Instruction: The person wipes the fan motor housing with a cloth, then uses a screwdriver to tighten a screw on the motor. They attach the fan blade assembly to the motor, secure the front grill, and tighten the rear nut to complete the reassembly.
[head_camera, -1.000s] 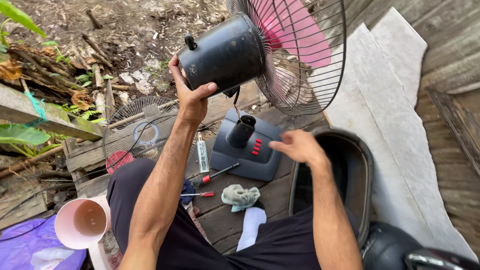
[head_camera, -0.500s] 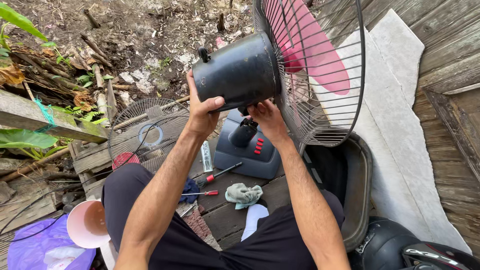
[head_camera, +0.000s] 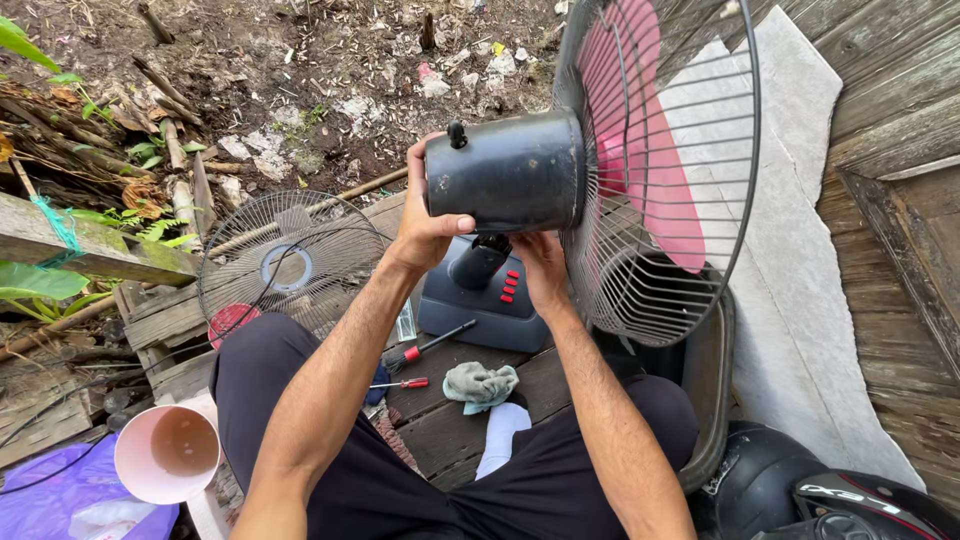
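Note:
My left hand (head_camera: 425, 228) grips the rear of a black fan motor housing (head_camera: 510, 172), held up in front of me. A wire guard (head_camera: 690, 210) with pink blades (head_camera: 650, 140) is attached to its right side. My right hand (head_camera: 535, 268) is under the housing, fingers at the neck where it meets the dark blue fan base (head_camera: 485, 300) with red buttons. The base stands on wooden planks.
A loose front fan grille (head_camera: 290, 262) lies to the left. Two red-handled screwdrivers (head_camera: 425, 348) and a grey rag (head_camera: 480, 385) lie on the planks. A pink plastic cup (head_camera: 165, 455) sits lower left, a black helmet (head_camera: 800, 490) lower right, dirt and sticks beyond.
My right hand came up from beside the base to the underside of the motor housing. The fan head has been lowered toward the base's neck.

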